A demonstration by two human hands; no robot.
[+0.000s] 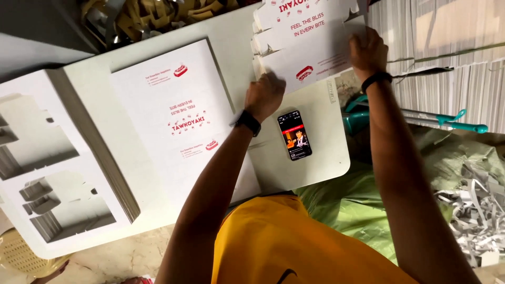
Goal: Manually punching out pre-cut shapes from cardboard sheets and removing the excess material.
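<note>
Both hands, left hand (264,94), right hand (368,51), gripping carton stack (302,47); phone (294,135) just beside

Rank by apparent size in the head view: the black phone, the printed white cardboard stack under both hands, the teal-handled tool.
1. Printed white cardboard stack, largest.
2. Teal-handled tool, long but thin and partly hidden.
3. Black phone, smallest.
</note>
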